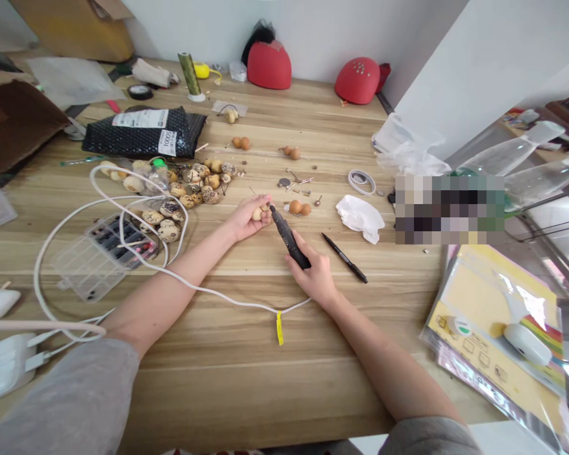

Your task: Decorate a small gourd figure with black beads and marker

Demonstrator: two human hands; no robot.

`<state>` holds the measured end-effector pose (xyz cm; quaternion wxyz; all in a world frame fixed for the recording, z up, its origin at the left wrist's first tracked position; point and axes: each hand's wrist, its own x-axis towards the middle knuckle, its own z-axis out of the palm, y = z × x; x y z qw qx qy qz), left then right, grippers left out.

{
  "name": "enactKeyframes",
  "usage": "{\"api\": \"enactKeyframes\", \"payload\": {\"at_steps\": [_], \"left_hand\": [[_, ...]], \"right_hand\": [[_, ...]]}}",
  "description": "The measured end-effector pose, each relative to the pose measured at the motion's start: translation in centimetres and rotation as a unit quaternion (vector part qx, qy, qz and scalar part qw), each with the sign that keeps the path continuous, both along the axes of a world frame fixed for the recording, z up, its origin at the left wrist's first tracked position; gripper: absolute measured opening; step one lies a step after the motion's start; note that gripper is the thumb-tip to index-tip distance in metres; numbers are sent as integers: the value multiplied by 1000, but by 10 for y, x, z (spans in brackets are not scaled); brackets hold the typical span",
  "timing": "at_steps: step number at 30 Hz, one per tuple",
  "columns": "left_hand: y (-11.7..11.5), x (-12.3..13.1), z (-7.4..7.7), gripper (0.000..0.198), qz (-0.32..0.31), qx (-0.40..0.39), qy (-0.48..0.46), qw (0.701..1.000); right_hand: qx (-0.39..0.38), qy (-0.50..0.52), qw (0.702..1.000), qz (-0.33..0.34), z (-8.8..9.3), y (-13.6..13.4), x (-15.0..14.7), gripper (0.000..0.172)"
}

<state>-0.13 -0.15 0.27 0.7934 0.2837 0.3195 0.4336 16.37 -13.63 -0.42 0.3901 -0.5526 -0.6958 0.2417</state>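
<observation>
One small pale gourd (257,215), one black tool (284,230): brace it, go light

Pale gourd's mid-scene, pinched by thumb & fingers of the left hand (248,220), which sits on its 9 o'clock side. Can't tell if it rests on the surface (246,373) or just above. Right hand (317,273), btw 4 & 5 o'clock from the gourd, is closed round the tool's thick body; slim end points to 11 & sits at the gourd's 2 o'clock edge. Tip contact: can't tell.

IMO: rest L wrist on the surface so the gourd can't roll, fingertips out of the tip's line. Short, light strokes; round skin prob. lets a tip skid, so turn the gourd rather than twist the R wrist. R grip looks fairly far back; a lower hold, side of hand down, would likely give better ctrl.

White cord (239,304) runs from the R wrist past a yellow tag (279,328) btw 5 & 6, then crosses the L forearm to loops around 9. Leave slack, as a snag could tug the tip.

Nearby, w/ room to avoid knocks: brown gourd (296,206) at 3, crumpled tissue (360,218) farther out at 3, small loose bits (284,182) abt 2, black marker (345,258) at 4, spotted gourds (200,183) at 10.
</observation>
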Motion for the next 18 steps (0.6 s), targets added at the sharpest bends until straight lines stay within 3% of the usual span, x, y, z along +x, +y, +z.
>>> {"api": "enactKeyframes", "payload": {"at_steps": [18], "left_hand": [[2,-1,-1,17,2,-9,-3,1000]], "right_hand": [[-9,10,1000,2,0,0,0,52]]}}
